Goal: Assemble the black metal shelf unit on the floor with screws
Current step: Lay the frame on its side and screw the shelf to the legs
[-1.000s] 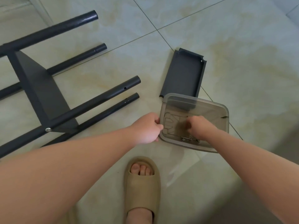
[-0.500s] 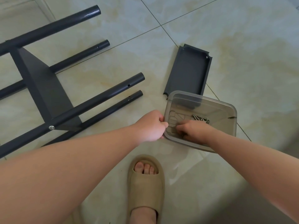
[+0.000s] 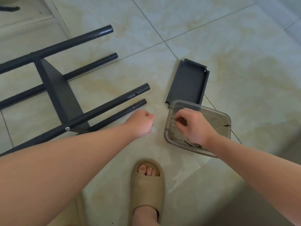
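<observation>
The black shelf frame (image 3: 61,98) lies on its side at the left, its poles running toward the middle and one shelf panel fixed between them with a silver screw (image 3: 67,128). A loose black shelf panel (image 3: 189,82) lies upside down beyond a clear plastic box (image 3: 224,128). Several screws (image 3: 189,143) rest at the box's near edge. My right hand (image 3: 193,126) is over the box and pinches a small screw (image 3: 176,120) between thumb and fingers. My left hand (image 3: 141,124) hovers left of the box with curled fingers, holding nothing visible.
Pale tiled floor (image 3: 244,62) all round. My foot in a beige slipper (image 3: 147,190) stands just near of the box. A white door frame edge (image 3: 55,15) runs at the top left.
My left hand let go of the box's left rim and moved left. My right hand rose from the box floor, now pinching a screw.
</observation>
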`<act>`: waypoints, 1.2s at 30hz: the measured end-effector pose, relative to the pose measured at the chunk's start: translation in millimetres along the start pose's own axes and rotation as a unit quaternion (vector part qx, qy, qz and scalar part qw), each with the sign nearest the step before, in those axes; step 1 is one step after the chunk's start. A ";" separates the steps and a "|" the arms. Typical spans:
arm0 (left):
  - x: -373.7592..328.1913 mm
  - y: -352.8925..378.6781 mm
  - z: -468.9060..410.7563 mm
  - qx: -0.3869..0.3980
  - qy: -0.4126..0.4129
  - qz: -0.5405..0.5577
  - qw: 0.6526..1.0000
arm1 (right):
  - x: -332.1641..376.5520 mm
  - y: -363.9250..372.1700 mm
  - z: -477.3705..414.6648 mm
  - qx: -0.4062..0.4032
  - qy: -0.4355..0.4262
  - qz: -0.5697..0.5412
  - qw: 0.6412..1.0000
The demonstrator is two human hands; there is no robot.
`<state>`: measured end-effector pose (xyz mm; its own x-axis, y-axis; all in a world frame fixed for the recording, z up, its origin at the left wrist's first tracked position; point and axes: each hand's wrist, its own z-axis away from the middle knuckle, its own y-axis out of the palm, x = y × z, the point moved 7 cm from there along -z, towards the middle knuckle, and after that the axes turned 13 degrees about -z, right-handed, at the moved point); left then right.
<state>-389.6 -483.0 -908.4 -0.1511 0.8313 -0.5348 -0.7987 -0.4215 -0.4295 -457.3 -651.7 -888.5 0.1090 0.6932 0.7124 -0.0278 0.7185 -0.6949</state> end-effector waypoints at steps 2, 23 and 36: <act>4.6 -16.6 9.6 0.008 -0.036 0.087 0.995 | 41.0 -8.2 -8.3 -0.030 -0.038 -0.028 0.998; 133.0 -202.9 69.2 -0.035 -0.073 0.424 0.902 | 250.8 116.0 -110.7 0.128 -0.116 0.038 0.984; 214.7 -220.3 37.4 -0.109 -0.041 0.273 0.955 | 209.0 197.3 -131.0 0.329 -0.047 0.135 0.934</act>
<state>-267.8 -198.1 -901.4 -0.5619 0.4883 -0.6676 -0.4488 -0.8580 -0.2499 -309.8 -372.4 -889.4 -0.0764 0.8342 0.5461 -0.6487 0.3744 -0.6626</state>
